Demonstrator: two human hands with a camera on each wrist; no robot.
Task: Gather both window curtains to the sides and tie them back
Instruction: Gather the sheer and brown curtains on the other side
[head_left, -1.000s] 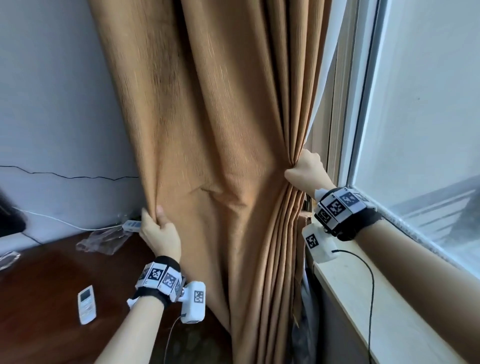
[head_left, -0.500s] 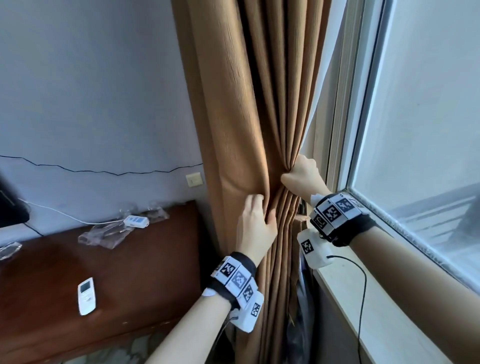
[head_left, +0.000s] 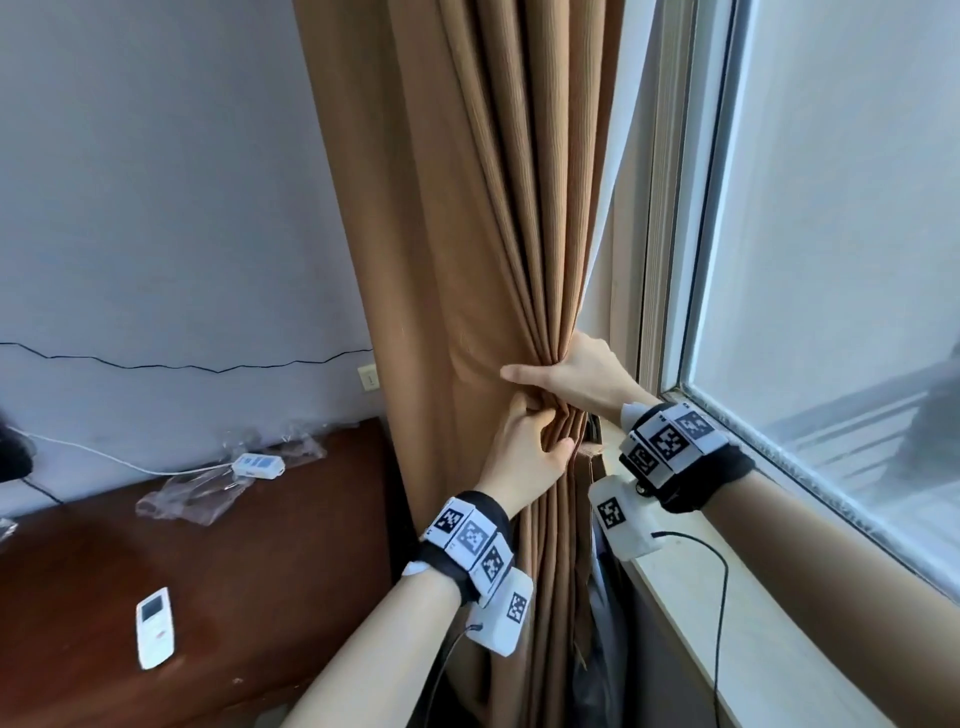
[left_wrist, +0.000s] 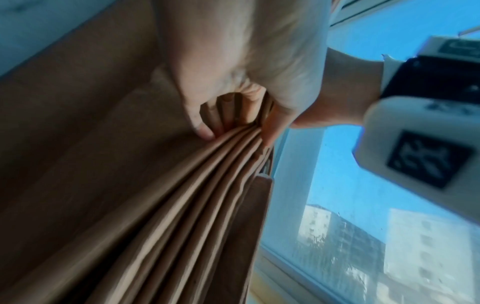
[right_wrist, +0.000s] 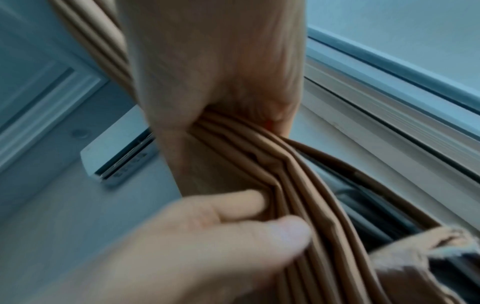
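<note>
Gathering, step in hand: one brown curtain (head_left: 467, 249) bunched at the left side of the window (head_left: 831, 234); tie-back not yet done, and no tie or cord can be made out.

Item, nearest: left hand (head_left: 524, 447), wrist band with markers below it. Fingers curled round the pleated bundle from the room side, thumb across the front; the left wrist view shows fingertips (left_wrist: 205, 129) dug between the folds. Gripping the curtain.

Item, just above and touching: right hand (head_left: 576, 371), reaching in from the window side. It clasps the same bundle, one finger lying straight across the front of the cloth, the rest wrapped behind. Gripping the curtain too.

Item: curtain, hanging upright from above, pinched to a narrow waist between the two hands, folds falling loose below toward the sill (head_left: 753, 649).

Item, left and lower: table (head_left: 234, 571) in dark wood, carrying a white remote (head_left: 155, 627), crumpled clear plastic (head_left: 197, 491) and a small white device (head_left: 258, 464) on a cable.

Item, far: grey wall (head_left: 156, 182) with a thin black wire and a switch plate (head_left: 369, 376).

Handling note, as judgement: the bundle looks even and tight; doing this well means one hand keeping the waist squeezed at this height while the other frees itself to find the tie. Letting go with both would likely let the outer pleats spring open. The second curtain is out of view.
</note>
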